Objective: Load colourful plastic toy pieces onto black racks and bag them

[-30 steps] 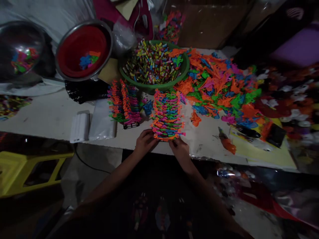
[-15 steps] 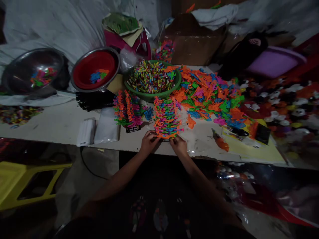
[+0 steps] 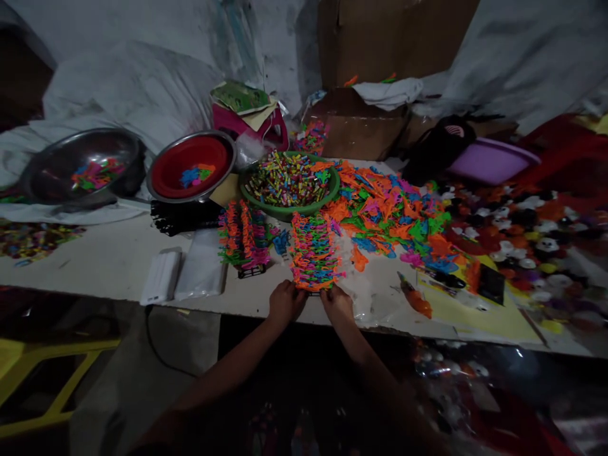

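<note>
Across the white table [image 3: 114, 266] sprawls a bright plastic heap [image 3: 384, 209], green basin [image 3: 285, 212] alongside; before the basin, near the table's front edge, stands the loaded rack [image 3: 316, 253]. Left hand [image 3: 284, 300], right hand [image 3: 339, 306] at its near corners, fingers curled; pinching or not, I can't tell.

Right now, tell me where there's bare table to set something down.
Bare tabletop shows at left, between the multicoloured pile and the white block. A smaller patch lies between the clear bag and the left hand. Beyond the colourful rack it's crowded, green basin beside bright heap.
</note>
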Motion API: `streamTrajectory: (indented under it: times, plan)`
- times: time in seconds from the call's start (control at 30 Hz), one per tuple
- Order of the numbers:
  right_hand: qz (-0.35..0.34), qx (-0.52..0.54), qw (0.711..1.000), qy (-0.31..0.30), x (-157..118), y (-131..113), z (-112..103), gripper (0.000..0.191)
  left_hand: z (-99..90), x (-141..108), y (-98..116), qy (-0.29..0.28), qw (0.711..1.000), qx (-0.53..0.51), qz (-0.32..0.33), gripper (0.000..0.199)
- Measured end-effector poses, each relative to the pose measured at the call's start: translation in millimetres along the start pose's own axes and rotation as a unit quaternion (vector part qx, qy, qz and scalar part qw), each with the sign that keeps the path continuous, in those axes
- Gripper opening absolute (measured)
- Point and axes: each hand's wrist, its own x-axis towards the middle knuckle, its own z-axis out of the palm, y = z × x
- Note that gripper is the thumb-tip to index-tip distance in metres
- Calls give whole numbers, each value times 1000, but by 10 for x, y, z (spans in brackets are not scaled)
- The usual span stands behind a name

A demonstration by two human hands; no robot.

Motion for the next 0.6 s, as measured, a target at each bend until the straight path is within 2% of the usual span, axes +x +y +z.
streamTrajectory:
  times: [0.2,0.3,0.37,0.47,0.6]
  plan:
    - [-17,3,1000,-1,-19,21,-22,21,1,-18,-25,5,1000,17,10,25]
    - [9,5,1000,18,-35,14,-57,27,34,-40,-41,54,998,-30,15,46]
    - [25,11,999,40,-27,3,-50,27,64,-51,-11,66,993,-90,24,60]
    - [40,33,997,53,9,-25,10,21,100,-55,84,21,988,-152,6,50]
    - [68,61,993,68,20,-47,70,20,119,-73,155,-25,986,-158,-54,44]
